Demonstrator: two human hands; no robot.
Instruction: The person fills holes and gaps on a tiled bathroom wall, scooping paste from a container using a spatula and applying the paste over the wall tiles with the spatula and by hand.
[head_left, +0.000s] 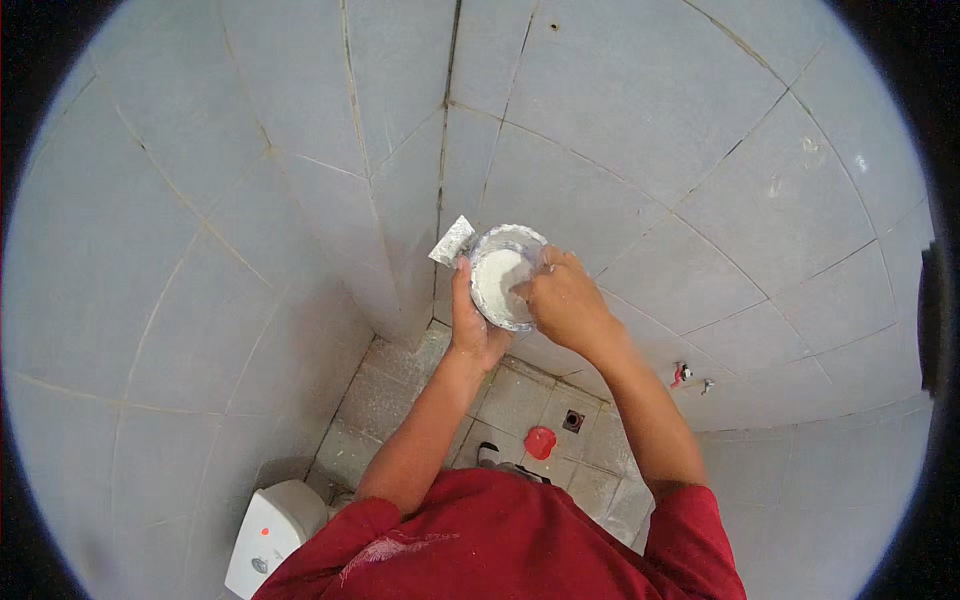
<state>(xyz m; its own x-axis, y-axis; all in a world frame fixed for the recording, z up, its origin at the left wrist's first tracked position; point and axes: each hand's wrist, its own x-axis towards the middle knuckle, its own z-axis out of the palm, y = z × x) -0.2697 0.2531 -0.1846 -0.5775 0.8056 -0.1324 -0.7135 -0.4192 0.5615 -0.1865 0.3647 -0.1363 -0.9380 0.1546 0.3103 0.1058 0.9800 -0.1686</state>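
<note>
Left hand point(473, 325) grips a bowl point(505, 275) of white paste and a scraper point(452, 241); right hand point(562, 300) dips closed fingers into it.

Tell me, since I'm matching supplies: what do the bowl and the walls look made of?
The bowl looks like thin plastic, smeared with white paste, probably grout. The left hand holds it. The walls appear to be glazed grey ceramic tile, judging by their sheen and joint lines.

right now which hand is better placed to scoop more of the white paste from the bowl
Probably the right hand: its fingers are already at the white paste in the bowl. The left hand is busy holding the bowl and a scraper.
</note>
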